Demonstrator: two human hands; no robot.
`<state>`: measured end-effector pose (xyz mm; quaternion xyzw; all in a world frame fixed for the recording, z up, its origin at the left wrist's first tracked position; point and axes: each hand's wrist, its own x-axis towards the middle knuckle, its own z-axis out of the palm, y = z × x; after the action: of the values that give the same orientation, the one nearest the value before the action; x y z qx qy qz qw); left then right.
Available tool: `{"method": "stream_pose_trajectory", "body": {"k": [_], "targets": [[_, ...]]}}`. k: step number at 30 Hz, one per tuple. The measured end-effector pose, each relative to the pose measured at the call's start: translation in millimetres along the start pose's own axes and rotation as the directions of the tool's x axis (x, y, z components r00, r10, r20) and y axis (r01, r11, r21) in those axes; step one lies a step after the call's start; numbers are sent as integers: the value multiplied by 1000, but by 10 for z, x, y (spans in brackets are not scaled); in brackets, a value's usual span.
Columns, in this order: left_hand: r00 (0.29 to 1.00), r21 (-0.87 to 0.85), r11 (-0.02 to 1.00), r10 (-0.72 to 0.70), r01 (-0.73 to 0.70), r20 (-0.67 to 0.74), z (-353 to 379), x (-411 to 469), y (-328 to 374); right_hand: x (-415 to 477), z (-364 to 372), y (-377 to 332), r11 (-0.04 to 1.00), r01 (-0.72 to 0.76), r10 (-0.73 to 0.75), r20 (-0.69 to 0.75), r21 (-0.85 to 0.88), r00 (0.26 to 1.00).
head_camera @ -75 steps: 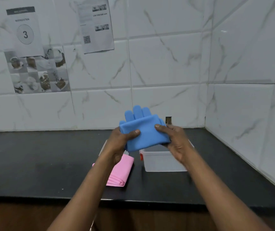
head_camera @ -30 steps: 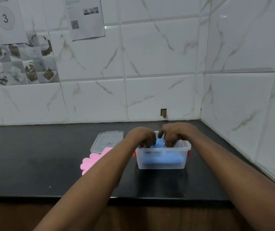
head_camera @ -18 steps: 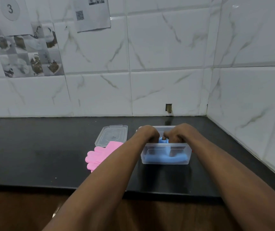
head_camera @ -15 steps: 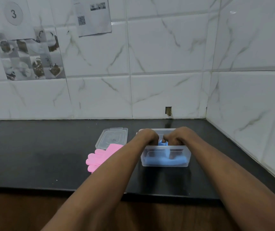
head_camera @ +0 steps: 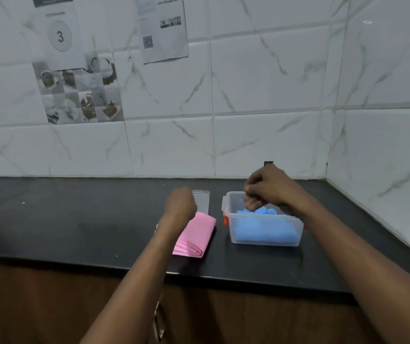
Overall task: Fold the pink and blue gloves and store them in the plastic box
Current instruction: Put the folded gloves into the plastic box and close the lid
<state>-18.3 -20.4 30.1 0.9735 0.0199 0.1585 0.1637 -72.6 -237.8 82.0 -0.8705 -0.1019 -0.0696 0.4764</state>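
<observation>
the blue glove [head_camera: 266, 228] already lies folded inside the plastic box [head_camera: 231, 207]. the right hand [head_camera: 268, 189] is over the box's far side, its curled fingers [head_camera: 251, 206] dipping in to touch the glove's finger ends and gripping nothing that shows.

the coming move likely turns on the pink glove [head_camera: 194, 237]. it lies folded on the counter [head_camera: 75, 219] just left of the box, with its long axis slanting from the front edge back toward the box. the left hand [head_camera: 180, 203] is the nearer one, sitting at the glove's far end. it's curled loosely and seen from behind, so i cannot tell whether it has hold of the pink edge.

the lid [head_camera: 202, 199] lies behind the glove, left of the box. the carry to the box is short and rightward over its left rim, and room is tighter right of the box, toward the wall corner.
</observation>
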Motion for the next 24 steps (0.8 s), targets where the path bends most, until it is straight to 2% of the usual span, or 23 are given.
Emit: {"method": "stream_pose_trajectory", "body": {"k": [2,4,5,8,12,16,20,24], "targets": [[998,26,999,-43,42,40,121,-57,-269,-130,311,-71,996,-36,26,112,86,993],[995,-21,997,-77,78,69,272,-119,-436,-200,699,-16,993,-122,118,219,3,969],[993,-61,993,-96,100,70,335,-157,-493,-207,888,34,986,-159,164,229,-41,959],[987,-214,964,-149,157,53,473,-238,-623,-101,1350,200,977,-196,203,92,-80,975],[983,-354,917,-174,183,57,529,-316,-714,158,1618,253,938,-298,309,-41,178,950],[984,-475,863,-177,170,30,552,-397,-778,252,1758,283,848,-356,395,-21,392,918],[989,-557,827,-134,74,-68,592,-472,-818,250,1763,310,733,-409,440,80,544,894],[955,-673,738,-160,-52,-249,582,-563,-790,212,1749,274,776,-345,380,44,527,924]]}}
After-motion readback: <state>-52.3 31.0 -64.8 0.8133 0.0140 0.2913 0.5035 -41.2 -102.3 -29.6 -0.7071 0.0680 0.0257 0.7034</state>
